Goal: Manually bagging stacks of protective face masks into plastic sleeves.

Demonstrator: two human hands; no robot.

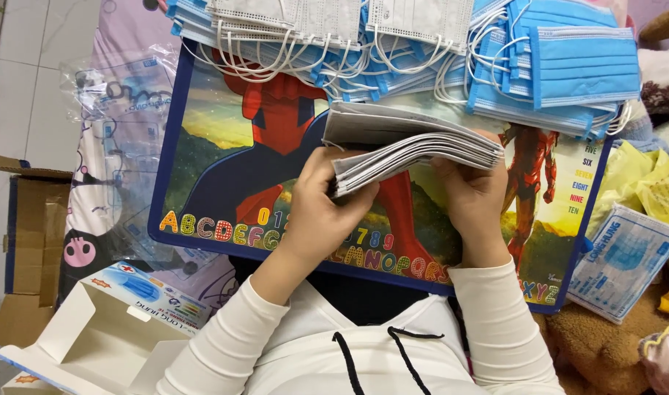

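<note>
Leaflets (411,150), a fanned grey-white stack, sit between your hands above the colourful lap desk (203,168). Your left hand (323,208) curls shut on one end, your right hand (477,197) clamps the other; blue face masks (568,69) lie beyond.

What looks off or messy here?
Nothing is damaged or spilled. The blue masks along the board's far edge lie in loose, fanned heaps with ear loops tangled, not squared up. The stack of grey masks held between left hand and right hand is splayed. An open box lies tipped at lower left.
</note>
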